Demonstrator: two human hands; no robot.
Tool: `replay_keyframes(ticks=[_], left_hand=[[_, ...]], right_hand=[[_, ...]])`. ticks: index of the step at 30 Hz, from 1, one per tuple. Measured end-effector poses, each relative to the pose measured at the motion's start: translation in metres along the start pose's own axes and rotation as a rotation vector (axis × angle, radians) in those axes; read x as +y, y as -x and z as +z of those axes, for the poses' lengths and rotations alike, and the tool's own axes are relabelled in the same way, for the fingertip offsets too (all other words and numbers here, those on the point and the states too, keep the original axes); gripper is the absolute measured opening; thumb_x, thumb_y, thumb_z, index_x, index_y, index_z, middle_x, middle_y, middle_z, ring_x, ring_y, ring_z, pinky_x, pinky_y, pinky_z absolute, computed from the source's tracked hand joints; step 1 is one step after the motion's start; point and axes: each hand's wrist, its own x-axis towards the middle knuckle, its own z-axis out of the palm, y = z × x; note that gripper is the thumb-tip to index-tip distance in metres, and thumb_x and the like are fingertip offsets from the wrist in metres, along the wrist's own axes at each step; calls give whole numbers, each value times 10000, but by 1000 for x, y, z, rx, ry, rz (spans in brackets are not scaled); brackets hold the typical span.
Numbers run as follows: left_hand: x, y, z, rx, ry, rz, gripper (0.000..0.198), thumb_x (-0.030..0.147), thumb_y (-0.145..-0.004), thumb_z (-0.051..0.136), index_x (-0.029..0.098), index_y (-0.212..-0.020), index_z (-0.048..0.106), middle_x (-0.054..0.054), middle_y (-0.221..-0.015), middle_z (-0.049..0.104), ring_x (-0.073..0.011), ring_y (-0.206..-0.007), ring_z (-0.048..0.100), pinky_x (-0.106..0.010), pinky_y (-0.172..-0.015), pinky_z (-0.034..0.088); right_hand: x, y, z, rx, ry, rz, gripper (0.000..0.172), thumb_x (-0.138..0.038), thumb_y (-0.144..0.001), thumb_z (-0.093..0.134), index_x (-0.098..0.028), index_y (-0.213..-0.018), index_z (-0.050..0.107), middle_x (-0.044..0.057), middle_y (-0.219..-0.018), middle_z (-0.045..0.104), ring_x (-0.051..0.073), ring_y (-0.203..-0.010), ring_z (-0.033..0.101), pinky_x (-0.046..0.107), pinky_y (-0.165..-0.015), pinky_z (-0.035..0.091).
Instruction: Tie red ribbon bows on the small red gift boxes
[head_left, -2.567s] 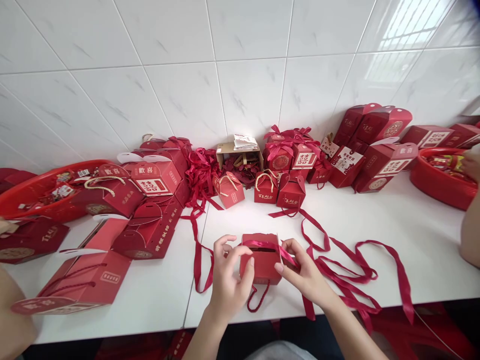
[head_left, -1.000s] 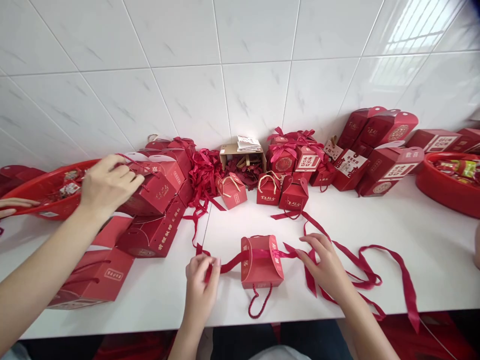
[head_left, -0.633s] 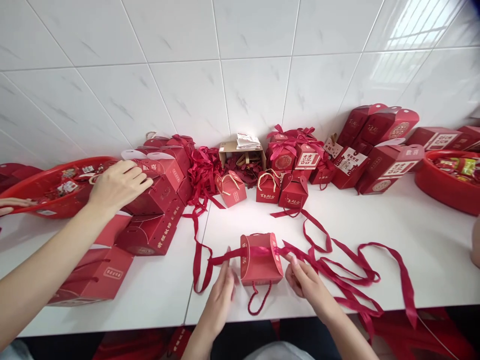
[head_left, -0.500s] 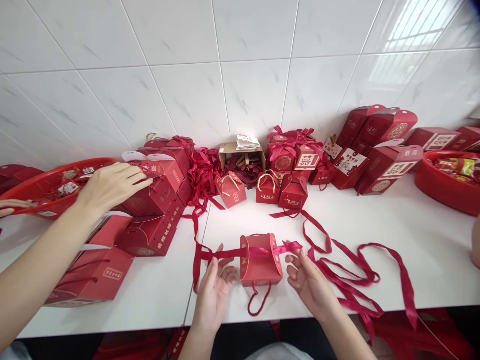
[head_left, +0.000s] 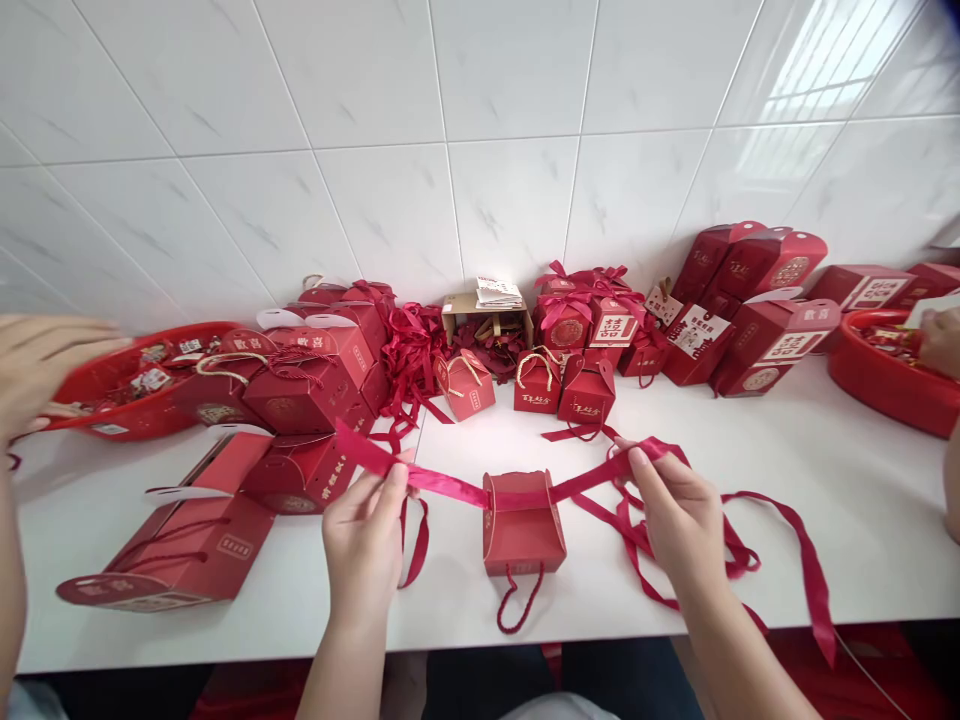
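Observation:
A small red gift box [head_left: 523, 528] with a cord handle stands on the white table [head_left: 825, 470] near its front edge. A red ribbon [head_left: 442, 484] runs through the box top and is stretched out to both sides. My left hand [head_left: 365, 540] pinches the ribbon left of the box. To the right of the box, my right hand [head_left: 675, 505] grips the other end. Both hands are closed on the ribbon and held apart.
Loose red ribbons [head_left: 750, 540] trail over the table's right front. Small finished boxes [head_left: 536, 382] and larger red boxes [head_left: 307, 395] line the tiled wall. Red trays [head_left: 885, 375] of sweets stand at both ends. Another person's hand [head_left: 41, 365] is at the far left, and one [head_left: 941, 340] at the far right.
My hands have moved outward from the box and pulled the ribbon taut to both sides. The other person's hand at left has drawn back from the large red boxes.

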Motion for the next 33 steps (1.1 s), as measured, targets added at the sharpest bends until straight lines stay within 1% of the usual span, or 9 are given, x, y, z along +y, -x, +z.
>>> replay_keyframes(ticks=[3, 5, 7, 10, 13, 17, 24, 28, 33], left_hand=[[16, -3, 12, -108, -194, 136, 160, 304, -691, 765, 165, -672, 687, -5, -670, 662, -155, -679, 607, -248, -647, 479], [27, -4, 22, -204, -257, 196, 149, 292, -725, 734, 169, -664, 676, 5, -641, 625, -140, -637, 574, -238, -609, 455], [36, -5, 33, -291, -295, 240, 188, 307, -776, 682, 171, -649, 661, 14, -592, 561, -124, -589, 521, -235, -580, 433], [46, -7, 47, -381, -353, 273, 300, 353, -819, 620, 171, -580, 608, 20, -540, 467, -111, -534, 437, -233, -529, 386], [51, -7, 56, -441, -375, 274, 333, 377, -822, 607, 173, -561, 579, 6, -562, 472, -121, -554, 433, -237, -530, 369], [52, -6, 60, -448, -357, 278, 278, 370, -824, 608, 178, -629, 655, 0, -574, 492, -132, -574, 453, -244, -555, 381], [53, -5, 60, -450, -287, 298, 204, 328, -841, 607, 192, -778, 745, -18, -666, 611, -155, -669, 556, -251, -628, 431], [50, -7, 59, -442, -227, 270, 216, 344, -838, 618, 191, -721, 714, -11, -672, 609, -155, -692, 567, -256, -674, 447], [54, -9, 60, -450, -168, 269, 273, 338, -838, 628, 192, -609, 653, -9, -710, 640, -156, -736, 586, -259, -719, 458]], right_hand=[[-25, -10, 9, -27, 81, -156, 199, -332, -798, 693, -230, -968, 715, 32, -819, 696, 160, -681, 622, 275, -608, 537], [-40, -15, 17, -100, 120, -225, 135, -333, -830, 654, -222, -871, 720, 6, -693, 659, 137, -601, 589, 250, -548, 507], [-50, -19, 25, -173, 137, -288, 144, -323, -838, 643, -210, -771, 704, -5, -640, 629, 129, -588, 576, 242, -543, 490], [-60, -23, 37, -225, 69, -345, 87, -296, -816, 671, -211, -826, 692, 4, -731, 667, 141, -658, 612, 259, -608, 512], [-67, -25, 46, -250, -6, -351, 102, -297, -815, 672, -209, -863, 691, 24, -811, 693, 158, -720, 638, 278, -642, 534], [-74, -28, 51, -229, -104, -334, 82, -297, -810, 681, -217, -826, 684, 12, -751, 703, 154, -675, 656, 264, -595, 544], [-77, -28, 49, -272, -209, -198, 114, -322, -804, 693, -214, -839, 680, 6, -645, 692, 169, -553, 651, 313, -550, 565], [-72, -29, 48, -274, -216, -265, 77, -309, -800, 699, -235, -781, 699, 5, -729, 671, 157, -686, 631, 293, -637, 530], [-66, -32, 46, -311, -188, -235, 189, -394, -782, 699, -229, -689, 692, 17, -728, 617, 182, -751, 589, 317, -658, 506]])
